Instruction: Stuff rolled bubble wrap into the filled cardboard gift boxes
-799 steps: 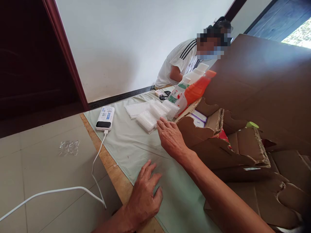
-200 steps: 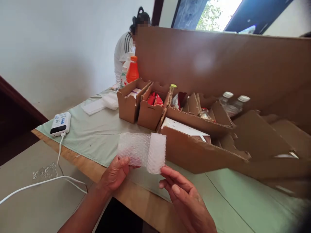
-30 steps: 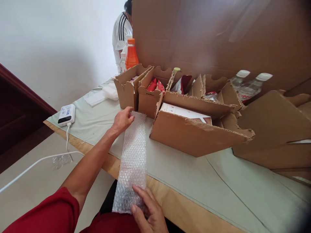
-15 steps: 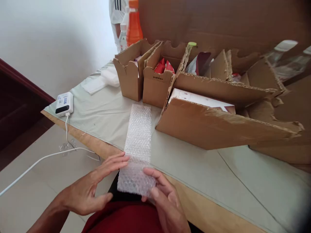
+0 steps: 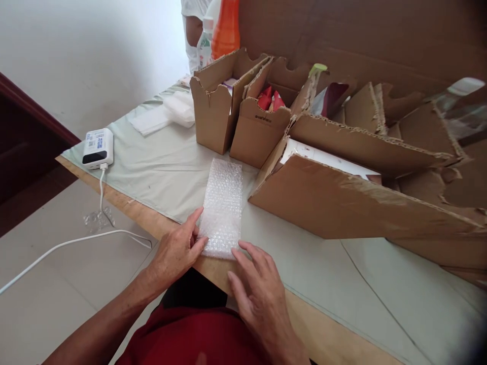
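A strip of clear bubble wrap [image 5: 223,197] lies flat on the cloth-covered table, its near part folded over on itself close to the front edge. My left hand [image 5: 178,248] touches the strip's left side, fingers apart and thumb resting near the fold. At the near right corner, my right hand [image 5: 261,284] has its fingertips against the folded end, with the fingers spread. Neither hand grips anything. Whether something lies inside the fold cannot be made out.
Cardboard bins [image 5: 323,197] holding red packets and a white box stand behind and to the right. A white power bank [image 5: 98,148] with a cable sits at the left corner. White folded sheets [image 5: 150,120] lie farther back. Beyond the bins are an orange bottle [image 5: 226,30] and a person [image 5: 194,30].
The near end of the bubble wrap, raised in my right hand before, now lies folded down on the table. Both hands moved forward; my right hand released its hold.
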Demonstrator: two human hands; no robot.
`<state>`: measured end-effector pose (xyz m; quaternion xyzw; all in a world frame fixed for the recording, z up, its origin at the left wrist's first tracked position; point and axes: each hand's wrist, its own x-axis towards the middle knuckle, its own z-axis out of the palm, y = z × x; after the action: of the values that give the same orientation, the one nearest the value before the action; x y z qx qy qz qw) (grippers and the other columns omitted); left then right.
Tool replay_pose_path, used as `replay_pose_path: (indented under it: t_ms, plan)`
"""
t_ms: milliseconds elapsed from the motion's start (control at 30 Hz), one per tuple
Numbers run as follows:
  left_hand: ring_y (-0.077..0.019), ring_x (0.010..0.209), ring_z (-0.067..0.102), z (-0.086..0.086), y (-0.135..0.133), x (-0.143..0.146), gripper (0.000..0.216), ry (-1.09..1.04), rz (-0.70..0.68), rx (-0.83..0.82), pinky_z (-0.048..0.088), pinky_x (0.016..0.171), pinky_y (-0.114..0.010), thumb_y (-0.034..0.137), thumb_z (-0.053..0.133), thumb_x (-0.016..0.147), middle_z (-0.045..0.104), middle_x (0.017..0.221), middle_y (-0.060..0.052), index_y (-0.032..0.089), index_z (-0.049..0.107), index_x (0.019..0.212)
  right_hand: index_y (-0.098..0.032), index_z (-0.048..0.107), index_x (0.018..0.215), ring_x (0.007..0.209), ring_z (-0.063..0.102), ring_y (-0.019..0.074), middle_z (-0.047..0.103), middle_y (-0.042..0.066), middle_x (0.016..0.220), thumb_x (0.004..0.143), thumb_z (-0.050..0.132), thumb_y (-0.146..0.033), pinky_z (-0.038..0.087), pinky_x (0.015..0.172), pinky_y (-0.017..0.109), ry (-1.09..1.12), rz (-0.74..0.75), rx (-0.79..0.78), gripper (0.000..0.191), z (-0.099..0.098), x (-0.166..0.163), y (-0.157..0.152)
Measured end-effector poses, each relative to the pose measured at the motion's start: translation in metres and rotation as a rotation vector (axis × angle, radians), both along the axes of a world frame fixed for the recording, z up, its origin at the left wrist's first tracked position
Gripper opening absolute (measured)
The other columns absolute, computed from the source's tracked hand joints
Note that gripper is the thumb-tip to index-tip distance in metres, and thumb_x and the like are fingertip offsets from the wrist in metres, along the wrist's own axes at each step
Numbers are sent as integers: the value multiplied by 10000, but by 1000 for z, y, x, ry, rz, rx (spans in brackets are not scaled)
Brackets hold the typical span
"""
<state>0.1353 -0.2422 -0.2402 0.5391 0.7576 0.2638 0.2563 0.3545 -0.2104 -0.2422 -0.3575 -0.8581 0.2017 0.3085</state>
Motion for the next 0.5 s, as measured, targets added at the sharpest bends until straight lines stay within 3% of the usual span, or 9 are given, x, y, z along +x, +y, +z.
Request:
replay_pose_path:
  t_ms: [133, 233, 333, 400, 500]
  plan:
    - [-187, 711, 639, -2, -3, 0, 552, 44, -23, 62, 509, 675, -306, 273, 536, 903, 662, 817, -10, 173, 495, 1445, -211, 667, 1219, 1253, 607, 322, 658, 142, 1368, 920, 513, -68, 563, 918, 493, -192, 50, 122, 366, -9, -15, 9]
    - [-246, 1019, 670, 4, -14, -2, 528, 110, -48, 241, 568, 844, -365, 242, 550, 909, 660, 1128, -114, 185, 500, 1431, -204, 693, 1111, 1254, 621, 304, 702, 124, 1311, 917, 462, -4, 552, 907, 470, -190, 88, 129, 362, -13, -18, 13]
    - [-292, 1304, 559, 12, -29, -3, 590, 116, -241, 333, 505, 1067, -448, 127, 557, 852, 576, 1398, -141, 235, 509, 1431, -191, 677, 1090, 1155, 679, 264, 747, 109, 1213, 921, 441, 11, 541, 901, 442, -119, 116, 83, 354, -7, -18, 17]
    - [-287, 1275, 581, 14, -35, -2, 578, 92, -327, 339, 495, 1081, -465, 80, 546, 834, 641, 1341, -114, 250, 557, 1387, -200, 668, 1071, 1028, 714, 228, 771, 84, 1107, 941, 434, -10, 545, 866, 405, -78, 136, 11, 328, 0, -19, 19]
    - [-232, 973, 683, 9, -34, 2, 376, 52, -244, 342, 573, 893, -390, 109, 518, 901, 748, 1026, -76, 222, 658, 1231, -220, 663, 1055, 854, 714, 195, 771, 50, 961, 993, 453, -103, 551, 772, 353, -47, 135, -90, 248, 9, -21, 24]
